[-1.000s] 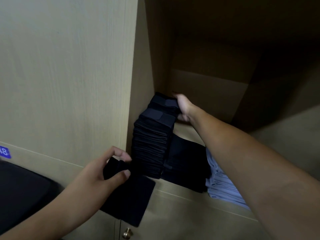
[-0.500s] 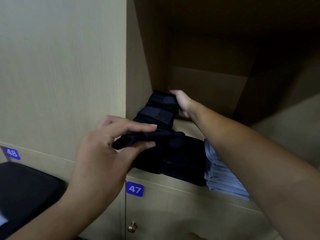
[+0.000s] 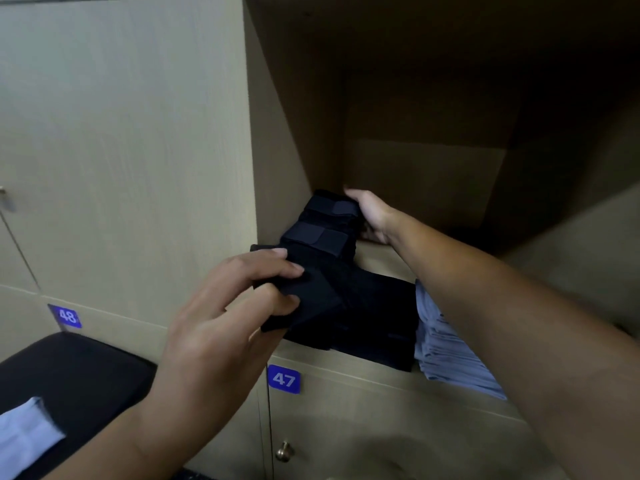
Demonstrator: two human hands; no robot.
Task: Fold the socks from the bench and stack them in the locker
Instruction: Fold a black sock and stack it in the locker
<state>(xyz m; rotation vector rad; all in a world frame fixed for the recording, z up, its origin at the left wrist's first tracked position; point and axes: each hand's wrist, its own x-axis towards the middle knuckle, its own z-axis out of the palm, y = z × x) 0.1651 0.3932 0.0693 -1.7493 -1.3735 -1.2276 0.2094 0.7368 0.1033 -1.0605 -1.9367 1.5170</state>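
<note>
My left hand [image 3: 221,327] is pinching a folded black sock [image 3: 304,299] — my right hand [image 3: 372,216] is gripping the black sock stack [image 3: 325,230] inside the locker [image 3: 433,181].

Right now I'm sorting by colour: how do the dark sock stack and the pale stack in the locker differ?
The dark sock stack is black; the pale stack is light blue. The dark one sits at the locker's left, the pale one to its right. The right hand touches the dark stack; no hand is on the pale one. Both are folded piles.

Two hands [image 3: 221,327] (both gripping), two number plates [image 3: 284,379].
</note>
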